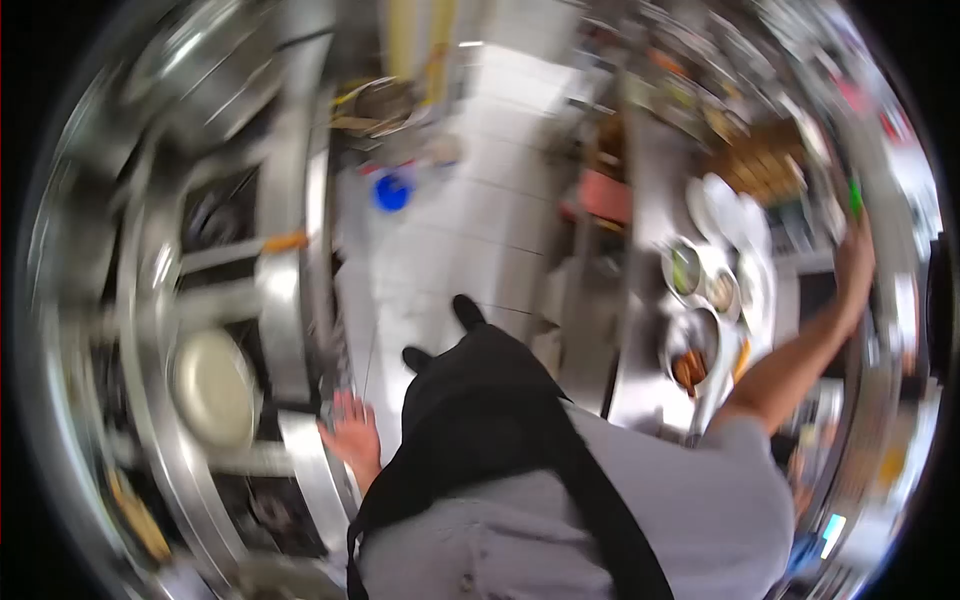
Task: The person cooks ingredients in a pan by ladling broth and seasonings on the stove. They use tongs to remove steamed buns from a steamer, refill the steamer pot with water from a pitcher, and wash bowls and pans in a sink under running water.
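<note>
From the head view, the left hand (352, 432) has its fingers spread, just beside the metal stove (287, 345). The right hand (856, 250) is stretched out, a blurry green thing (855, 197) by its fingers; I can't tell if it's gripped. It looks light and stiff, maybe best pinched nearest that hand.

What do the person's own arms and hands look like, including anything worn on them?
A short, light-grey sleeve covers the upper right arm, leaving the right forearm bare. Neither the left hand nor the right hand shows a glove; blur hides finer markings.
</note>
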Available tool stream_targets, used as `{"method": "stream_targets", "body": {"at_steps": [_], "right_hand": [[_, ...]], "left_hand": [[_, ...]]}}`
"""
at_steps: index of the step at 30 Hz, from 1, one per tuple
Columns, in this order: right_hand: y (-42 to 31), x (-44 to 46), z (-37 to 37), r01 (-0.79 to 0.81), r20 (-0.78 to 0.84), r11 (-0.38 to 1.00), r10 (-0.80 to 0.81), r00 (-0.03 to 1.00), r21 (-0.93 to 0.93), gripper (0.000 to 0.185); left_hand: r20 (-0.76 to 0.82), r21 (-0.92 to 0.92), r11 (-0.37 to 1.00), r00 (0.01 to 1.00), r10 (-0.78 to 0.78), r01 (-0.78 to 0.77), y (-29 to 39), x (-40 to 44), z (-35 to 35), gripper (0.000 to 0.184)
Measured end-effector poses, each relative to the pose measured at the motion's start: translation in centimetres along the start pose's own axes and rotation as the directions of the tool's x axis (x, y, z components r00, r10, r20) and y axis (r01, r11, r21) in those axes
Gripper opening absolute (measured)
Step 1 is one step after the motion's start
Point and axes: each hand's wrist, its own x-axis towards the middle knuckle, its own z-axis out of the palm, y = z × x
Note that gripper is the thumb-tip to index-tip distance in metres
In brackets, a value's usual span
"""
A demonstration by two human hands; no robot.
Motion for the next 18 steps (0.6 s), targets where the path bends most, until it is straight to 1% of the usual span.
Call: {"method": "stream_targets", "body": {"at_steps": [1, 2, 3, 4, 5, 6, 7, 8, 9, 10, 11, 13, 15, 16, 18], "right_hand": [[-3.9, -0.7, 1.0, 0.053, -0.028, 0.971, -0.048, 0.998, 0.233, 0.036], [-6.2, -1.5, 5.8, 0.224, -0.003, 0.929, -0.233, 0.972, 0.293, 0.036], [-14.1, -5.2, 7.4, 0.197, 0.188, 0.874, -0.306, 0.933, 0.444, 0.037], [-22.0, -8.8, 9.0, 0.097, 0.379, 0.814, -0.367, 0.849, 0.573, 0.04], [-29.9, -12.4, 10.7, -0.045, 0.545, 0.769, -0.41, 0.731, 0.638, 0.043], [-34.6, -18.0, 14.5, -0.068, 0.585, 0.693, -0.547, 0.598, 0.718, 0.043], [-39.3, -23.7, 18.4, -0.13, 0.603, 0.618, -0.664, 0.442, 0.775, 0.044], [-43.6, -29.6, 20.5, -0.278, 0.423, 0.348, -0.861, 0.284, 0.895, 0.045], [-47.6, -32.4, 18.0, -0.223, 0.281, 0.238, -0.941, 0.19, 0.945, 0.043], [-51.3, -36.4, 18.5, -0.164, 0.253, 0.23, -0.957, 0.141, 0.959, 0.04], [-54.1, -36.8, 15.4, -0.11, 0.287, 0.281, -0.957, 0.038, 0.953, 0.037], [-59.1, -39.8, 14.5, -0.027, 0.217, 0.217, -0.976, -0.004, 0.976, 0.036], [-63.1, -41.0, 14.0, 0.01, 0.246, 0.246, -0.969, -0.034, 0.969, 0.034], [-64.5, -41.7, 13.9, -0.008, 0.247, 0.247, -0.969, -0.034, 0.969, 0.034], [-66.6, -42.4, 13.3, 0.017, 0.243, 0.242, -0.965, -0.104, 0.97, 0.035]], "left_hand": [[0.219, -0.083, 0.995, 0.973, 0.075, -0.058, 0.5, -0.4, 2.5, 0.076], [0.007, -0.047, 0.975, 0.976, 0.219, -0.219, 0.8, -1.2, 6.8, 0.074], [-0.044, 0.006, 0.951, 0.95, 0.309, -0.309, 1.3, -1.7, 8.9, 0.072], [-0.067, 0.054, 0.939, 0.937, 0.342, -0.339, 2.0, -2.2, 10.4, 0.066], [-0.082, 0.101, 0.932, 0.931, 0.356, -0.347, 2.6, -2.4, 11.6, 0.06], [-0.214, 0.212, 0.912, 0.893, 0.395, -0.353, 2.7, -2.5, 13.1, 0.054], [-0.331, 0.316, 0.892, 0.843, 0.424, -0.324, 2.9, -2.2, 14.3, 0.048], [-0.373, 0.378, 0.87, 0.808, 0.456, -0.316, 3.1, -1.7, 14.6, 0.042], [-0.414, 0.438, 0.849, 0.772, 0.482, -0.295, 3.2, -1.5, 15.0, 0.037], [-0.455, 0.505, 0.818, 0.72, 0.524, -0.276, 3.1, -0.8, 14.4, 0.036], [-0.436, 0.536, 0.794, 0.71, 0.552, -0.288, 3.1, -0.5, 14.1, 0.032], [-0.433, 0.59, 0.759, 0.686, 0.585, -0.275, 2.7, -0.2, 14.7, 0.03], [-0.44, 0.624, 0.744, 0.68, 0.587, -0.239, 2.9, -0.4, 14.3, 0.028], [-0.438, 0.614, 0.751, 0.687, 0.58, -0.243, 2.8, -0.7, 14.4, 0.028], [-0.443, 0.572, 0.783, 0.711, 0.546, -0.245, 3.0, -1.2, 14.8, 0.03]]}}
